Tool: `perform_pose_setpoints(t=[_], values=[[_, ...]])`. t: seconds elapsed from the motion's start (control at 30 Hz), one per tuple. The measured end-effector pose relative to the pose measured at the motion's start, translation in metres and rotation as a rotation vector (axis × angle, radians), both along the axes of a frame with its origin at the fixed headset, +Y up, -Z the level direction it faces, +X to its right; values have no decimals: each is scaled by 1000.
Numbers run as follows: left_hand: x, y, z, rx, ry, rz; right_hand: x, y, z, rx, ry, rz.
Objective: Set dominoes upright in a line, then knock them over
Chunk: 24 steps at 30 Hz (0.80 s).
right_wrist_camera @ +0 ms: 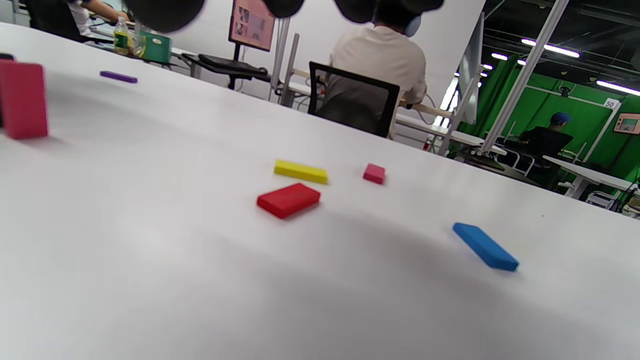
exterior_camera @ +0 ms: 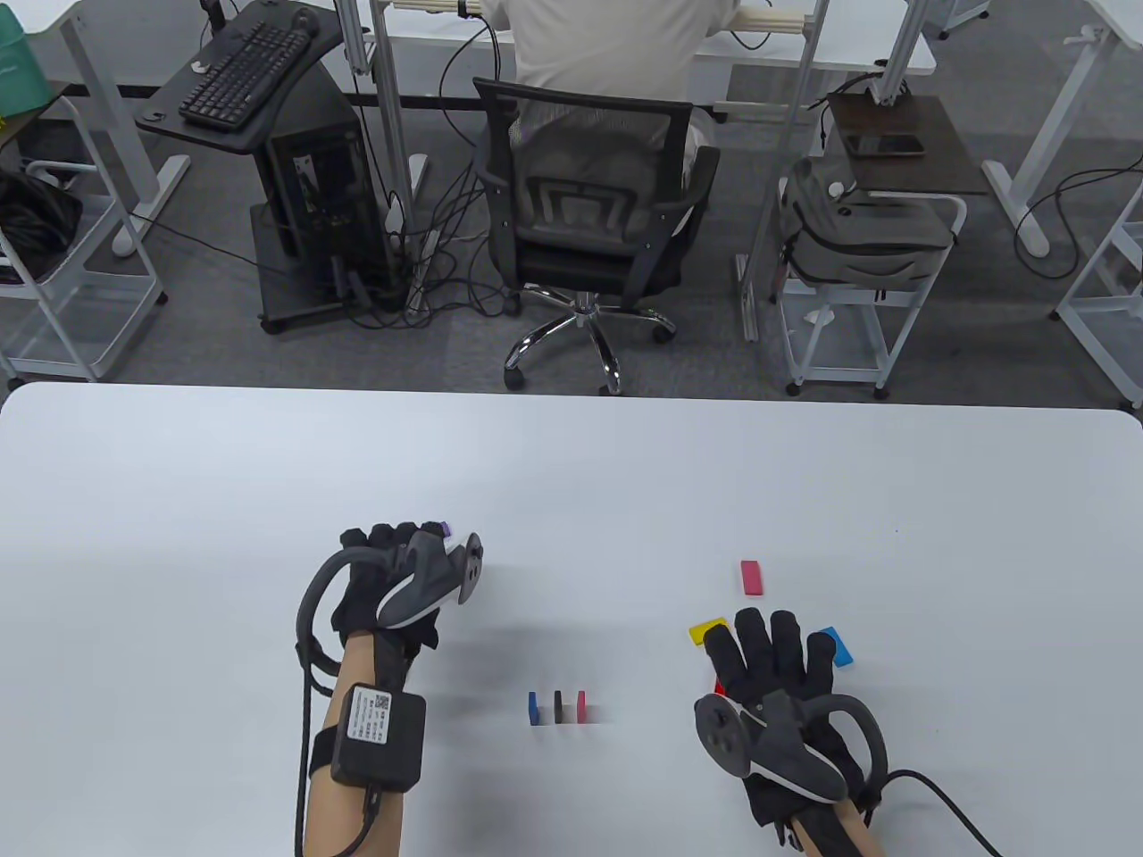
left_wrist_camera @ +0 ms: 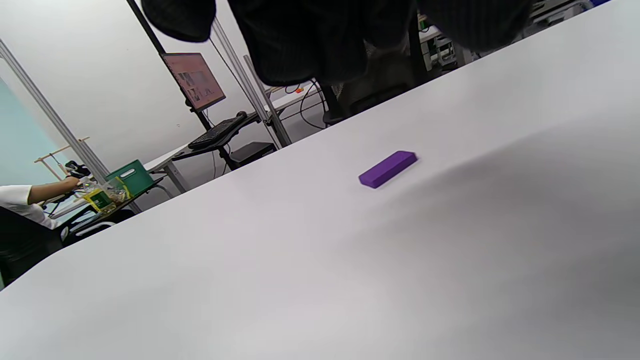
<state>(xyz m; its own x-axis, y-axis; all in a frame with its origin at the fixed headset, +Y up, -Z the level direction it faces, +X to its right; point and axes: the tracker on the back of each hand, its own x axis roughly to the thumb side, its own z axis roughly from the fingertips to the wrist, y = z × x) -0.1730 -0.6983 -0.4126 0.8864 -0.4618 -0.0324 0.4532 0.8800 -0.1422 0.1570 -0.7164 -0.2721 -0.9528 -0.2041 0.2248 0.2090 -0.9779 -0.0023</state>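
**White worktop, dominoes standing and lying**

White and matte, the worktop (exterior_camera: pixel 571 464) is carrying three dominoes standing upright in a short row near its front edge: a blue domino (exterior_camera: pixel 534 707), a black domino (exterior_camera: pixel 559 705) and a pink domino (exterior_camera: pixel 581 705), close together but not touching. To the right, a yellow domino (right_wrist_camera: pixel 300 171), a red domino (right_wrist_camera: pixel 288 200), a second pink domino (exterior_camera: pixel 752 577) and a second blue domino (right_wrist_camera: pixel 485 246) are lying flat, apart from one another. A purple domino (left_wrist_camera: pixel 388 169) is lying flat beneath the left hand (exterior_camera: pixel 397 580).

The right hand (exterior_camera: pixel 772 665) is hovering over the flat pieces, fingers (exterior_camera: pixel 752 638) straight and spread, holding nothing. Whether the left hand's fingers are curled cannot be told.

Behind, a person is sitting in a black mesh chair (exterior_camera: pixel 589 223); a keyboard (exterior_camera: pixel 241 71) and a grey backpack (exterior_camera: pixel 862 228) are resting nearby. A green screen is bearing a sign reading "50" (right_wrist_camera: pixel 609 103). The forearm box's label (exterior_camera: pixel 373 714) is too small to read.
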Motion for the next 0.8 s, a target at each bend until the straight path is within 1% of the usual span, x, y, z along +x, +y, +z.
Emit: perform_pose_setpoints(t=[0.2,0.37,0.53,0.6,0.7,0.8], values=[[-10,-32,-49,-49,40,-26,4,0,-2,-1,-19,5],[-14,-54,-74,-125,70,-36,8,-3,-6,-11,-41,16],[-17,-68,-84,-166,86,8,10,-4,-9,-14,-52,20],[-16,-70,-86,-153,85,-7,10,-6,-10,-21,-54,26],[-11,-71,-88,-163,80,-28,10,-12,-13,-42,-56,40],[-8,-74,-88,-140,63,-41,9,-14,-14,-56,-57,49]])
